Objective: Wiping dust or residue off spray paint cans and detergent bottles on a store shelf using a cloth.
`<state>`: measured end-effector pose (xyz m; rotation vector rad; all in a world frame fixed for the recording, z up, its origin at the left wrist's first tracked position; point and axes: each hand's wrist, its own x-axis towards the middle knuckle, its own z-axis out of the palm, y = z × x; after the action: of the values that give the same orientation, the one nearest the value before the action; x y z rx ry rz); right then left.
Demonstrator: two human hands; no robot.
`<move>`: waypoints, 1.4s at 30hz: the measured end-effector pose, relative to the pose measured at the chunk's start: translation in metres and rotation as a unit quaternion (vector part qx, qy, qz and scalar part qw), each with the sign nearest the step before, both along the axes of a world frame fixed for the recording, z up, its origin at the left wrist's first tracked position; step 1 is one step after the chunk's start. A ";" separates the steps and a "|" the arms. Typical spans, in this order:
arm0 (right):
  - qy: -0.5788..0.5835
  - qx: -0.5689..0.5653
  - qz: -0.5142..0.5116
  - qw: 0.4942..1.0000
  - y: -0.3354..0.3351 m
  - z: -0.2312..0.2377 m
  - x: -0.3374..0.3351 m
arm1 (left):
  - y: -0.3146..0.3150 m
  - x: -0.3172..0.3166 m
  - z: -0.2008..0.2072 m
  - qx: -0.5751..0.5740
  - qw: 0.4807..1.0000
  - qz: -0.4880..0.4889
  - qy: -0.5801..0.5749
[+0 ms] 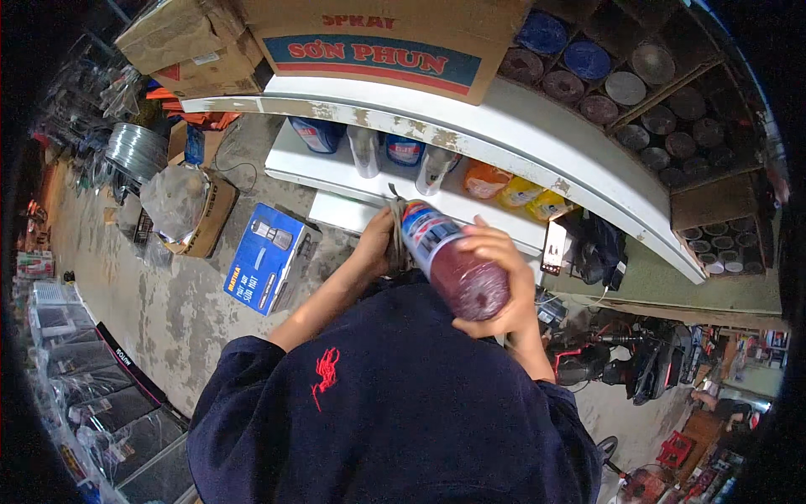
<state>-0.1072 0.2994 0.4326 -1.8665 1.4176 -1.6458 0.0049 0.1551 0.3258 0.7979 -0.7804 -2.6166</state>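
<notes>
spray can with dark red cap sits gripped in the right hand, near the white shelf. left hand clutches a cord bundle; next, i judge, comes freeing the cap.

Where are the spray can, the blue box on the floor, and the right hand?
spray can [449, 260]: head view, on the dark red body below the label.
blue box [264, 256]: head view, middle of its top face.
right hand [502, 277]: head view, back of the hand wrapped around the can.
</notes>
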 end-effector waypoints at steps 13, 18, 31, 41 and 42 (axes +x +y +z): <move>-0.050 0.102 -0.249 0.962 0.012 -0.025 0.000 | -0.005 0.002 -0.008 -0.084 0.987 0.135 -0.037; 0.042 0.157 -0.126 0.979 0.013 -0.013 -0.008 | -0.011 0.005 -0.021 -0.056 0.988 0.123 -0.081; -0.037 0.077 0.032 0.996 0.019 -0.008 -0.024 | -0.015 0.011 -0.011 0.074 0.997 -0.019 -0.028; -0.184 -0.062 0.083 0.977 -0.010 -0.018 -0.004 | 0.009 0.008 0.007 0.021 0.999 -0.032 -0.036; -0.258 -0.084 0.078 0.959 -0.013 -0.022 0.004 | 0.008 0.011 0.010 0.029 0.999 -0.011 -0.041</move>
<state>-0.1036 0.2861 0.4109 -1.4223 0.9161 -2.0225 0.0155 0.1633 0.3353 0.9241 -0.7430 -2.6517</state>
